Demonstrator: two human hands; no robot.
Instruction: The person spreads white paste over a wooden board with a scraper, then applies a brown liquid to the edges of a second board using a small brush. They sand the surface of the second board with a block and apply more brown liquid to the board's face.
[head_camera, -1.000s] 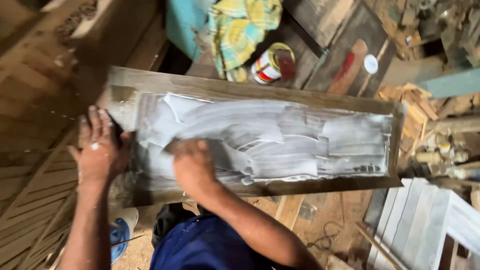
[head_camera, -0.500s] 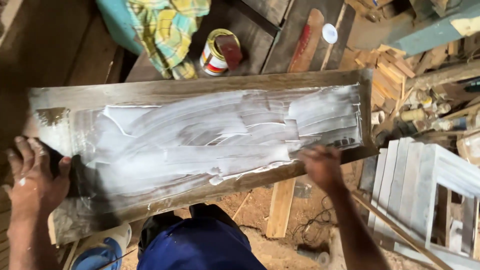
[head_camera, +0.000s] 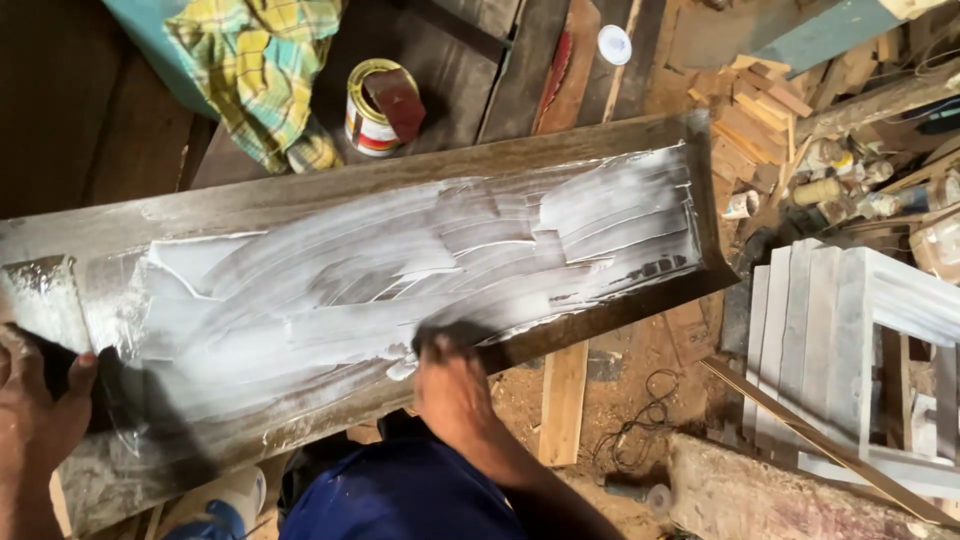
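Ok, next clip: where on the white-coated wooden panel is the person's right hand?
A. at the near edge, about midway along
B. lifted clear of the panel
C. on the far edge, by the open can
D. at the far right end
A: the right hand presses on the near edge of the panel, about midway along its length, while the left hand steadies the left end and the can stands beyond the far edge.

Long dark wooden panel (head_camera: 330, 200), flat and slightly slanted, face smeared with streaky white filler (head_camera: 400, 270).
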